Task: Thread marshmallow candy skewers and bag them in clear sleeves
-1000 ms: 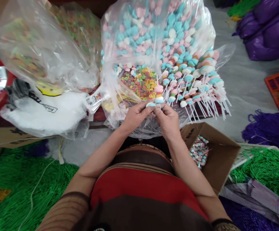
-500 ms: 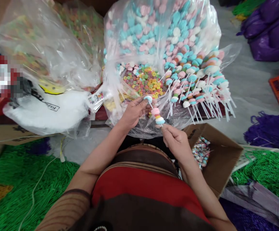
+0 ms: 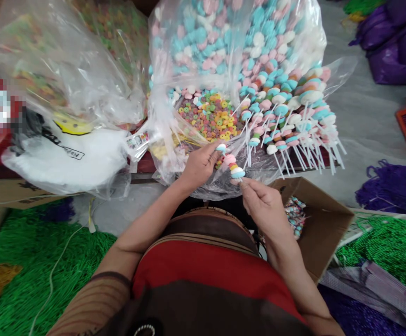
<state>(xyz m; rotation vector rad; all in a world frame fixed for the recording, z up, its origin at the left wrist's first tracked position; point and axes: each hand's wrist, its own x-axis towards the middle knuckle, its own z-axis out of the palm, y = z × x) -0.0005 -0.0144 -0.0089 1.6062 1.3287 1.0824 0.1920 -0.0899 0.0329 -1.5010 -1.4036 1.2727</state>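
1. Gripping the candy stick (image 3: 233,166) low down, the right hand (image 3: 264,203) has its fingers clamped at the lower end, below the stacked sweets; that hold likely leaves the soft layers uncrushed.
2. Up at the other end, the left hand (image 3: 203,163) pinches a blue-and-white piece (image 3: 221,148)! Whether the stick runs through it, can't tell from here. So the candy stick sits slanted between both sets of fingers, near the front of the counter (image 3: 147,162), probably for a steady grip at each end.
3. Just beyond the left fingers, ring candies (image 3: 219,121) lie loose, with a clear bag (image 3: 203,42) of pink, blue and white puffs behind them; easy reach seems the reason.
4. Beyond the right fingers, what a heap of filled sticks (image 3: 282,109)! Many bare ends point back toward the person, presumably handy for grabbing without touching sweets.
5. Below and right of the right fingers, an open carton (image 3: 329,224) holds small shiny packets (image 3: 296,217), its opening apparently within arm's reach.
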